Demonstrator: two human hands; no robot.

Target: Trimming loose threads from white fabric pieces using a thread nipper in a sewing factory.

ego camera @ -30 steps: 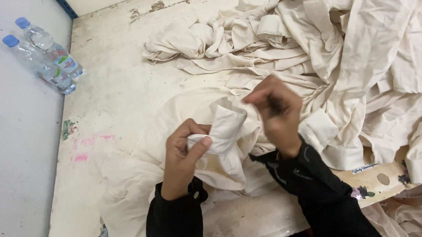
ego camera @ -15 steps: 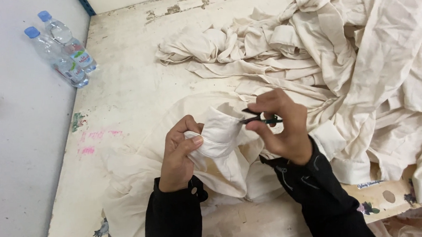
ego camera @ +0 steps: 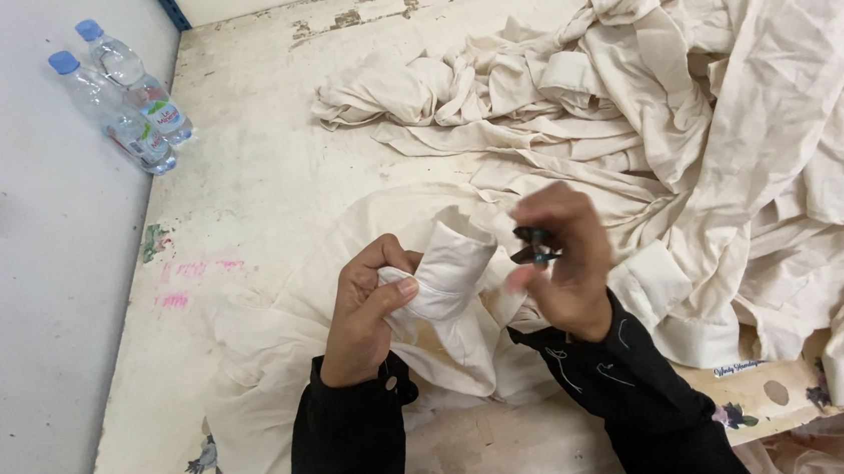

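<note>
Two hands are working over a cream garment on the worn table. The left hand is pinching a cuff, thumb on top, fingers curled underneath, holding it up off the rest of the fabric. The right hand is closing its fingers around a small dark tool, likely a thread snipper, hovering just beside that cuff; it is blurred, so whether the blades are touching cloth is unclear. The garment is lying spread in front of the person, close to the table's near edge. Going by the layout, the work looks far from over: a big heap of similar cream pieces is sitting on the right, unsorted and crumpled. No finished stack is showing anywhere. Two water bottles are resting at the far left edge, well apart from the hands.
</note>
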